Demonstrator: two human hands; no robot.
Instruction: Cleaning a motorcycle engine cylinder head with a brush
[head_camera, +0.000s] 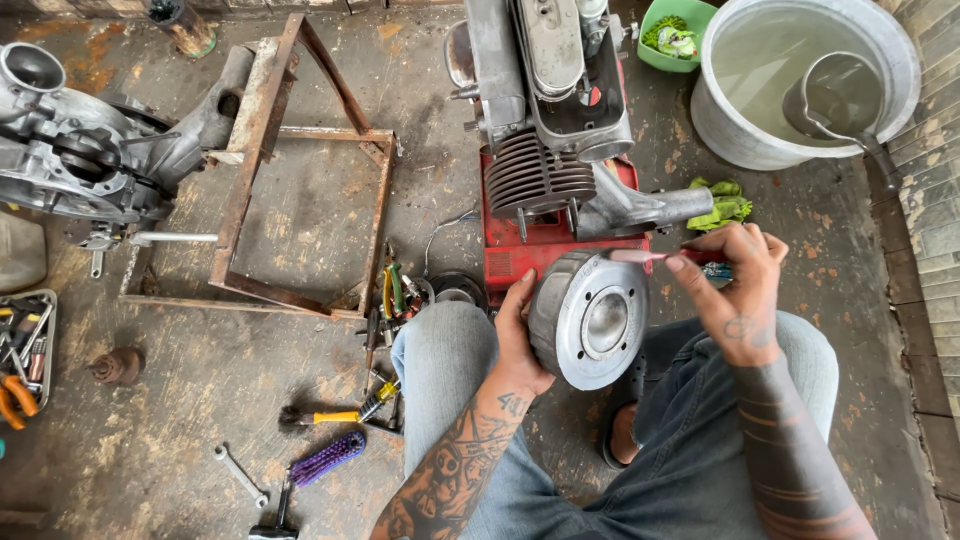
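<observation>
L hand (517, 340) + cyl head (588, 318), floor-edge

Stained, worn concrete floor (300, 170), brick edging (930, 200) at right

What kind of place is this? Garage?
Likely an informal engine repair workshop, worked on the floor. An engine sits on a red stand, hand tools lie scattered on stained concrete, and the left hand holds a finned cylinder being cleaned.
</observation>
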